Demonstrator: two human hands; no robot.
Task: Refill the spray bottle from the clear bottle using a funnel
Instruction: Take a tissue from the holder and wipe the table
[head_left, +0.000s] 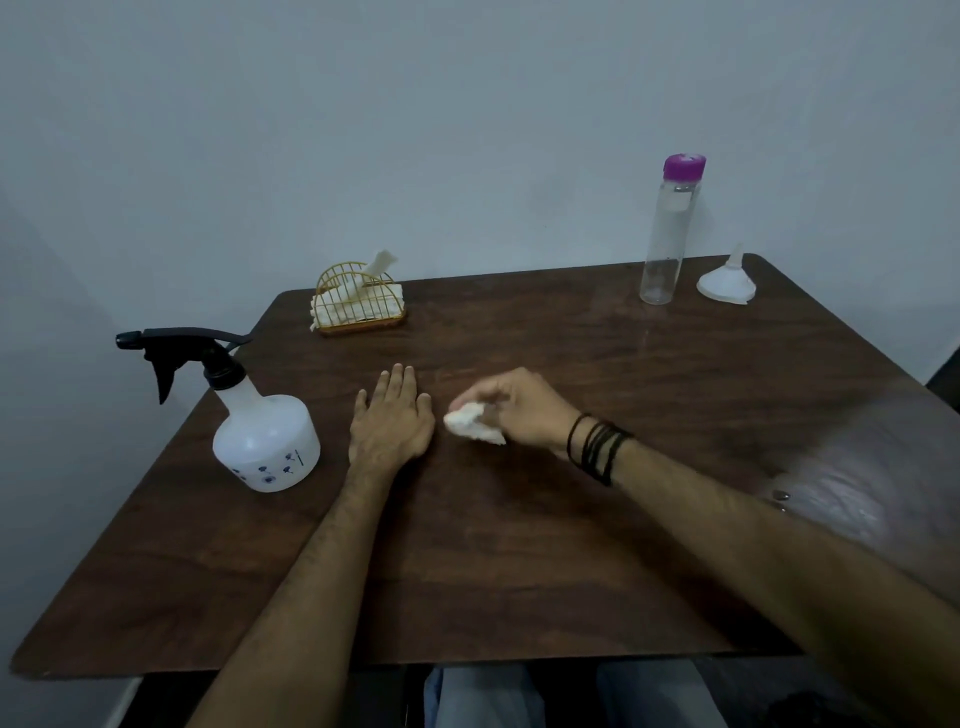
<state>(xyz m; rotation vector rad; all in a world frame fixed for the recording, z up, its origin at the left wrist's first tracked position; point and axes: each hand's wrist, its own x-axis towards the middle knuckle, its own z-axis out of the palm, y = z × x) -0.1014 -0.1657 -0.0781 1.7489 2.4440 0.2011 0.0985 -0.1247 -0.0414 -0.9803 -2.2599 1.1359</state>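
The white spray bottle (266, 441) with a black trigger head stands capped near the table's left edge. A tall clear bottle (666, 244) with a purple cap stands at the back right, and it looks empty. Beside it, a white funnel (725, 283) rests upside down, spout up. My left hand (392, 423) lies flat on the brown table (571, 545), palm down, fingers together, just right of the spray bottle. My right hand (519, 408) is closed on a crumpled white tissue (472, 423) pressed to the tabletop beside my left hand.
A gold wire holder with white tissues (358, 306) stands at the back left of the table. A pale wall rises right behind the table. The table's left and near edges drop off to a dark floor, with my legs below the near edge.
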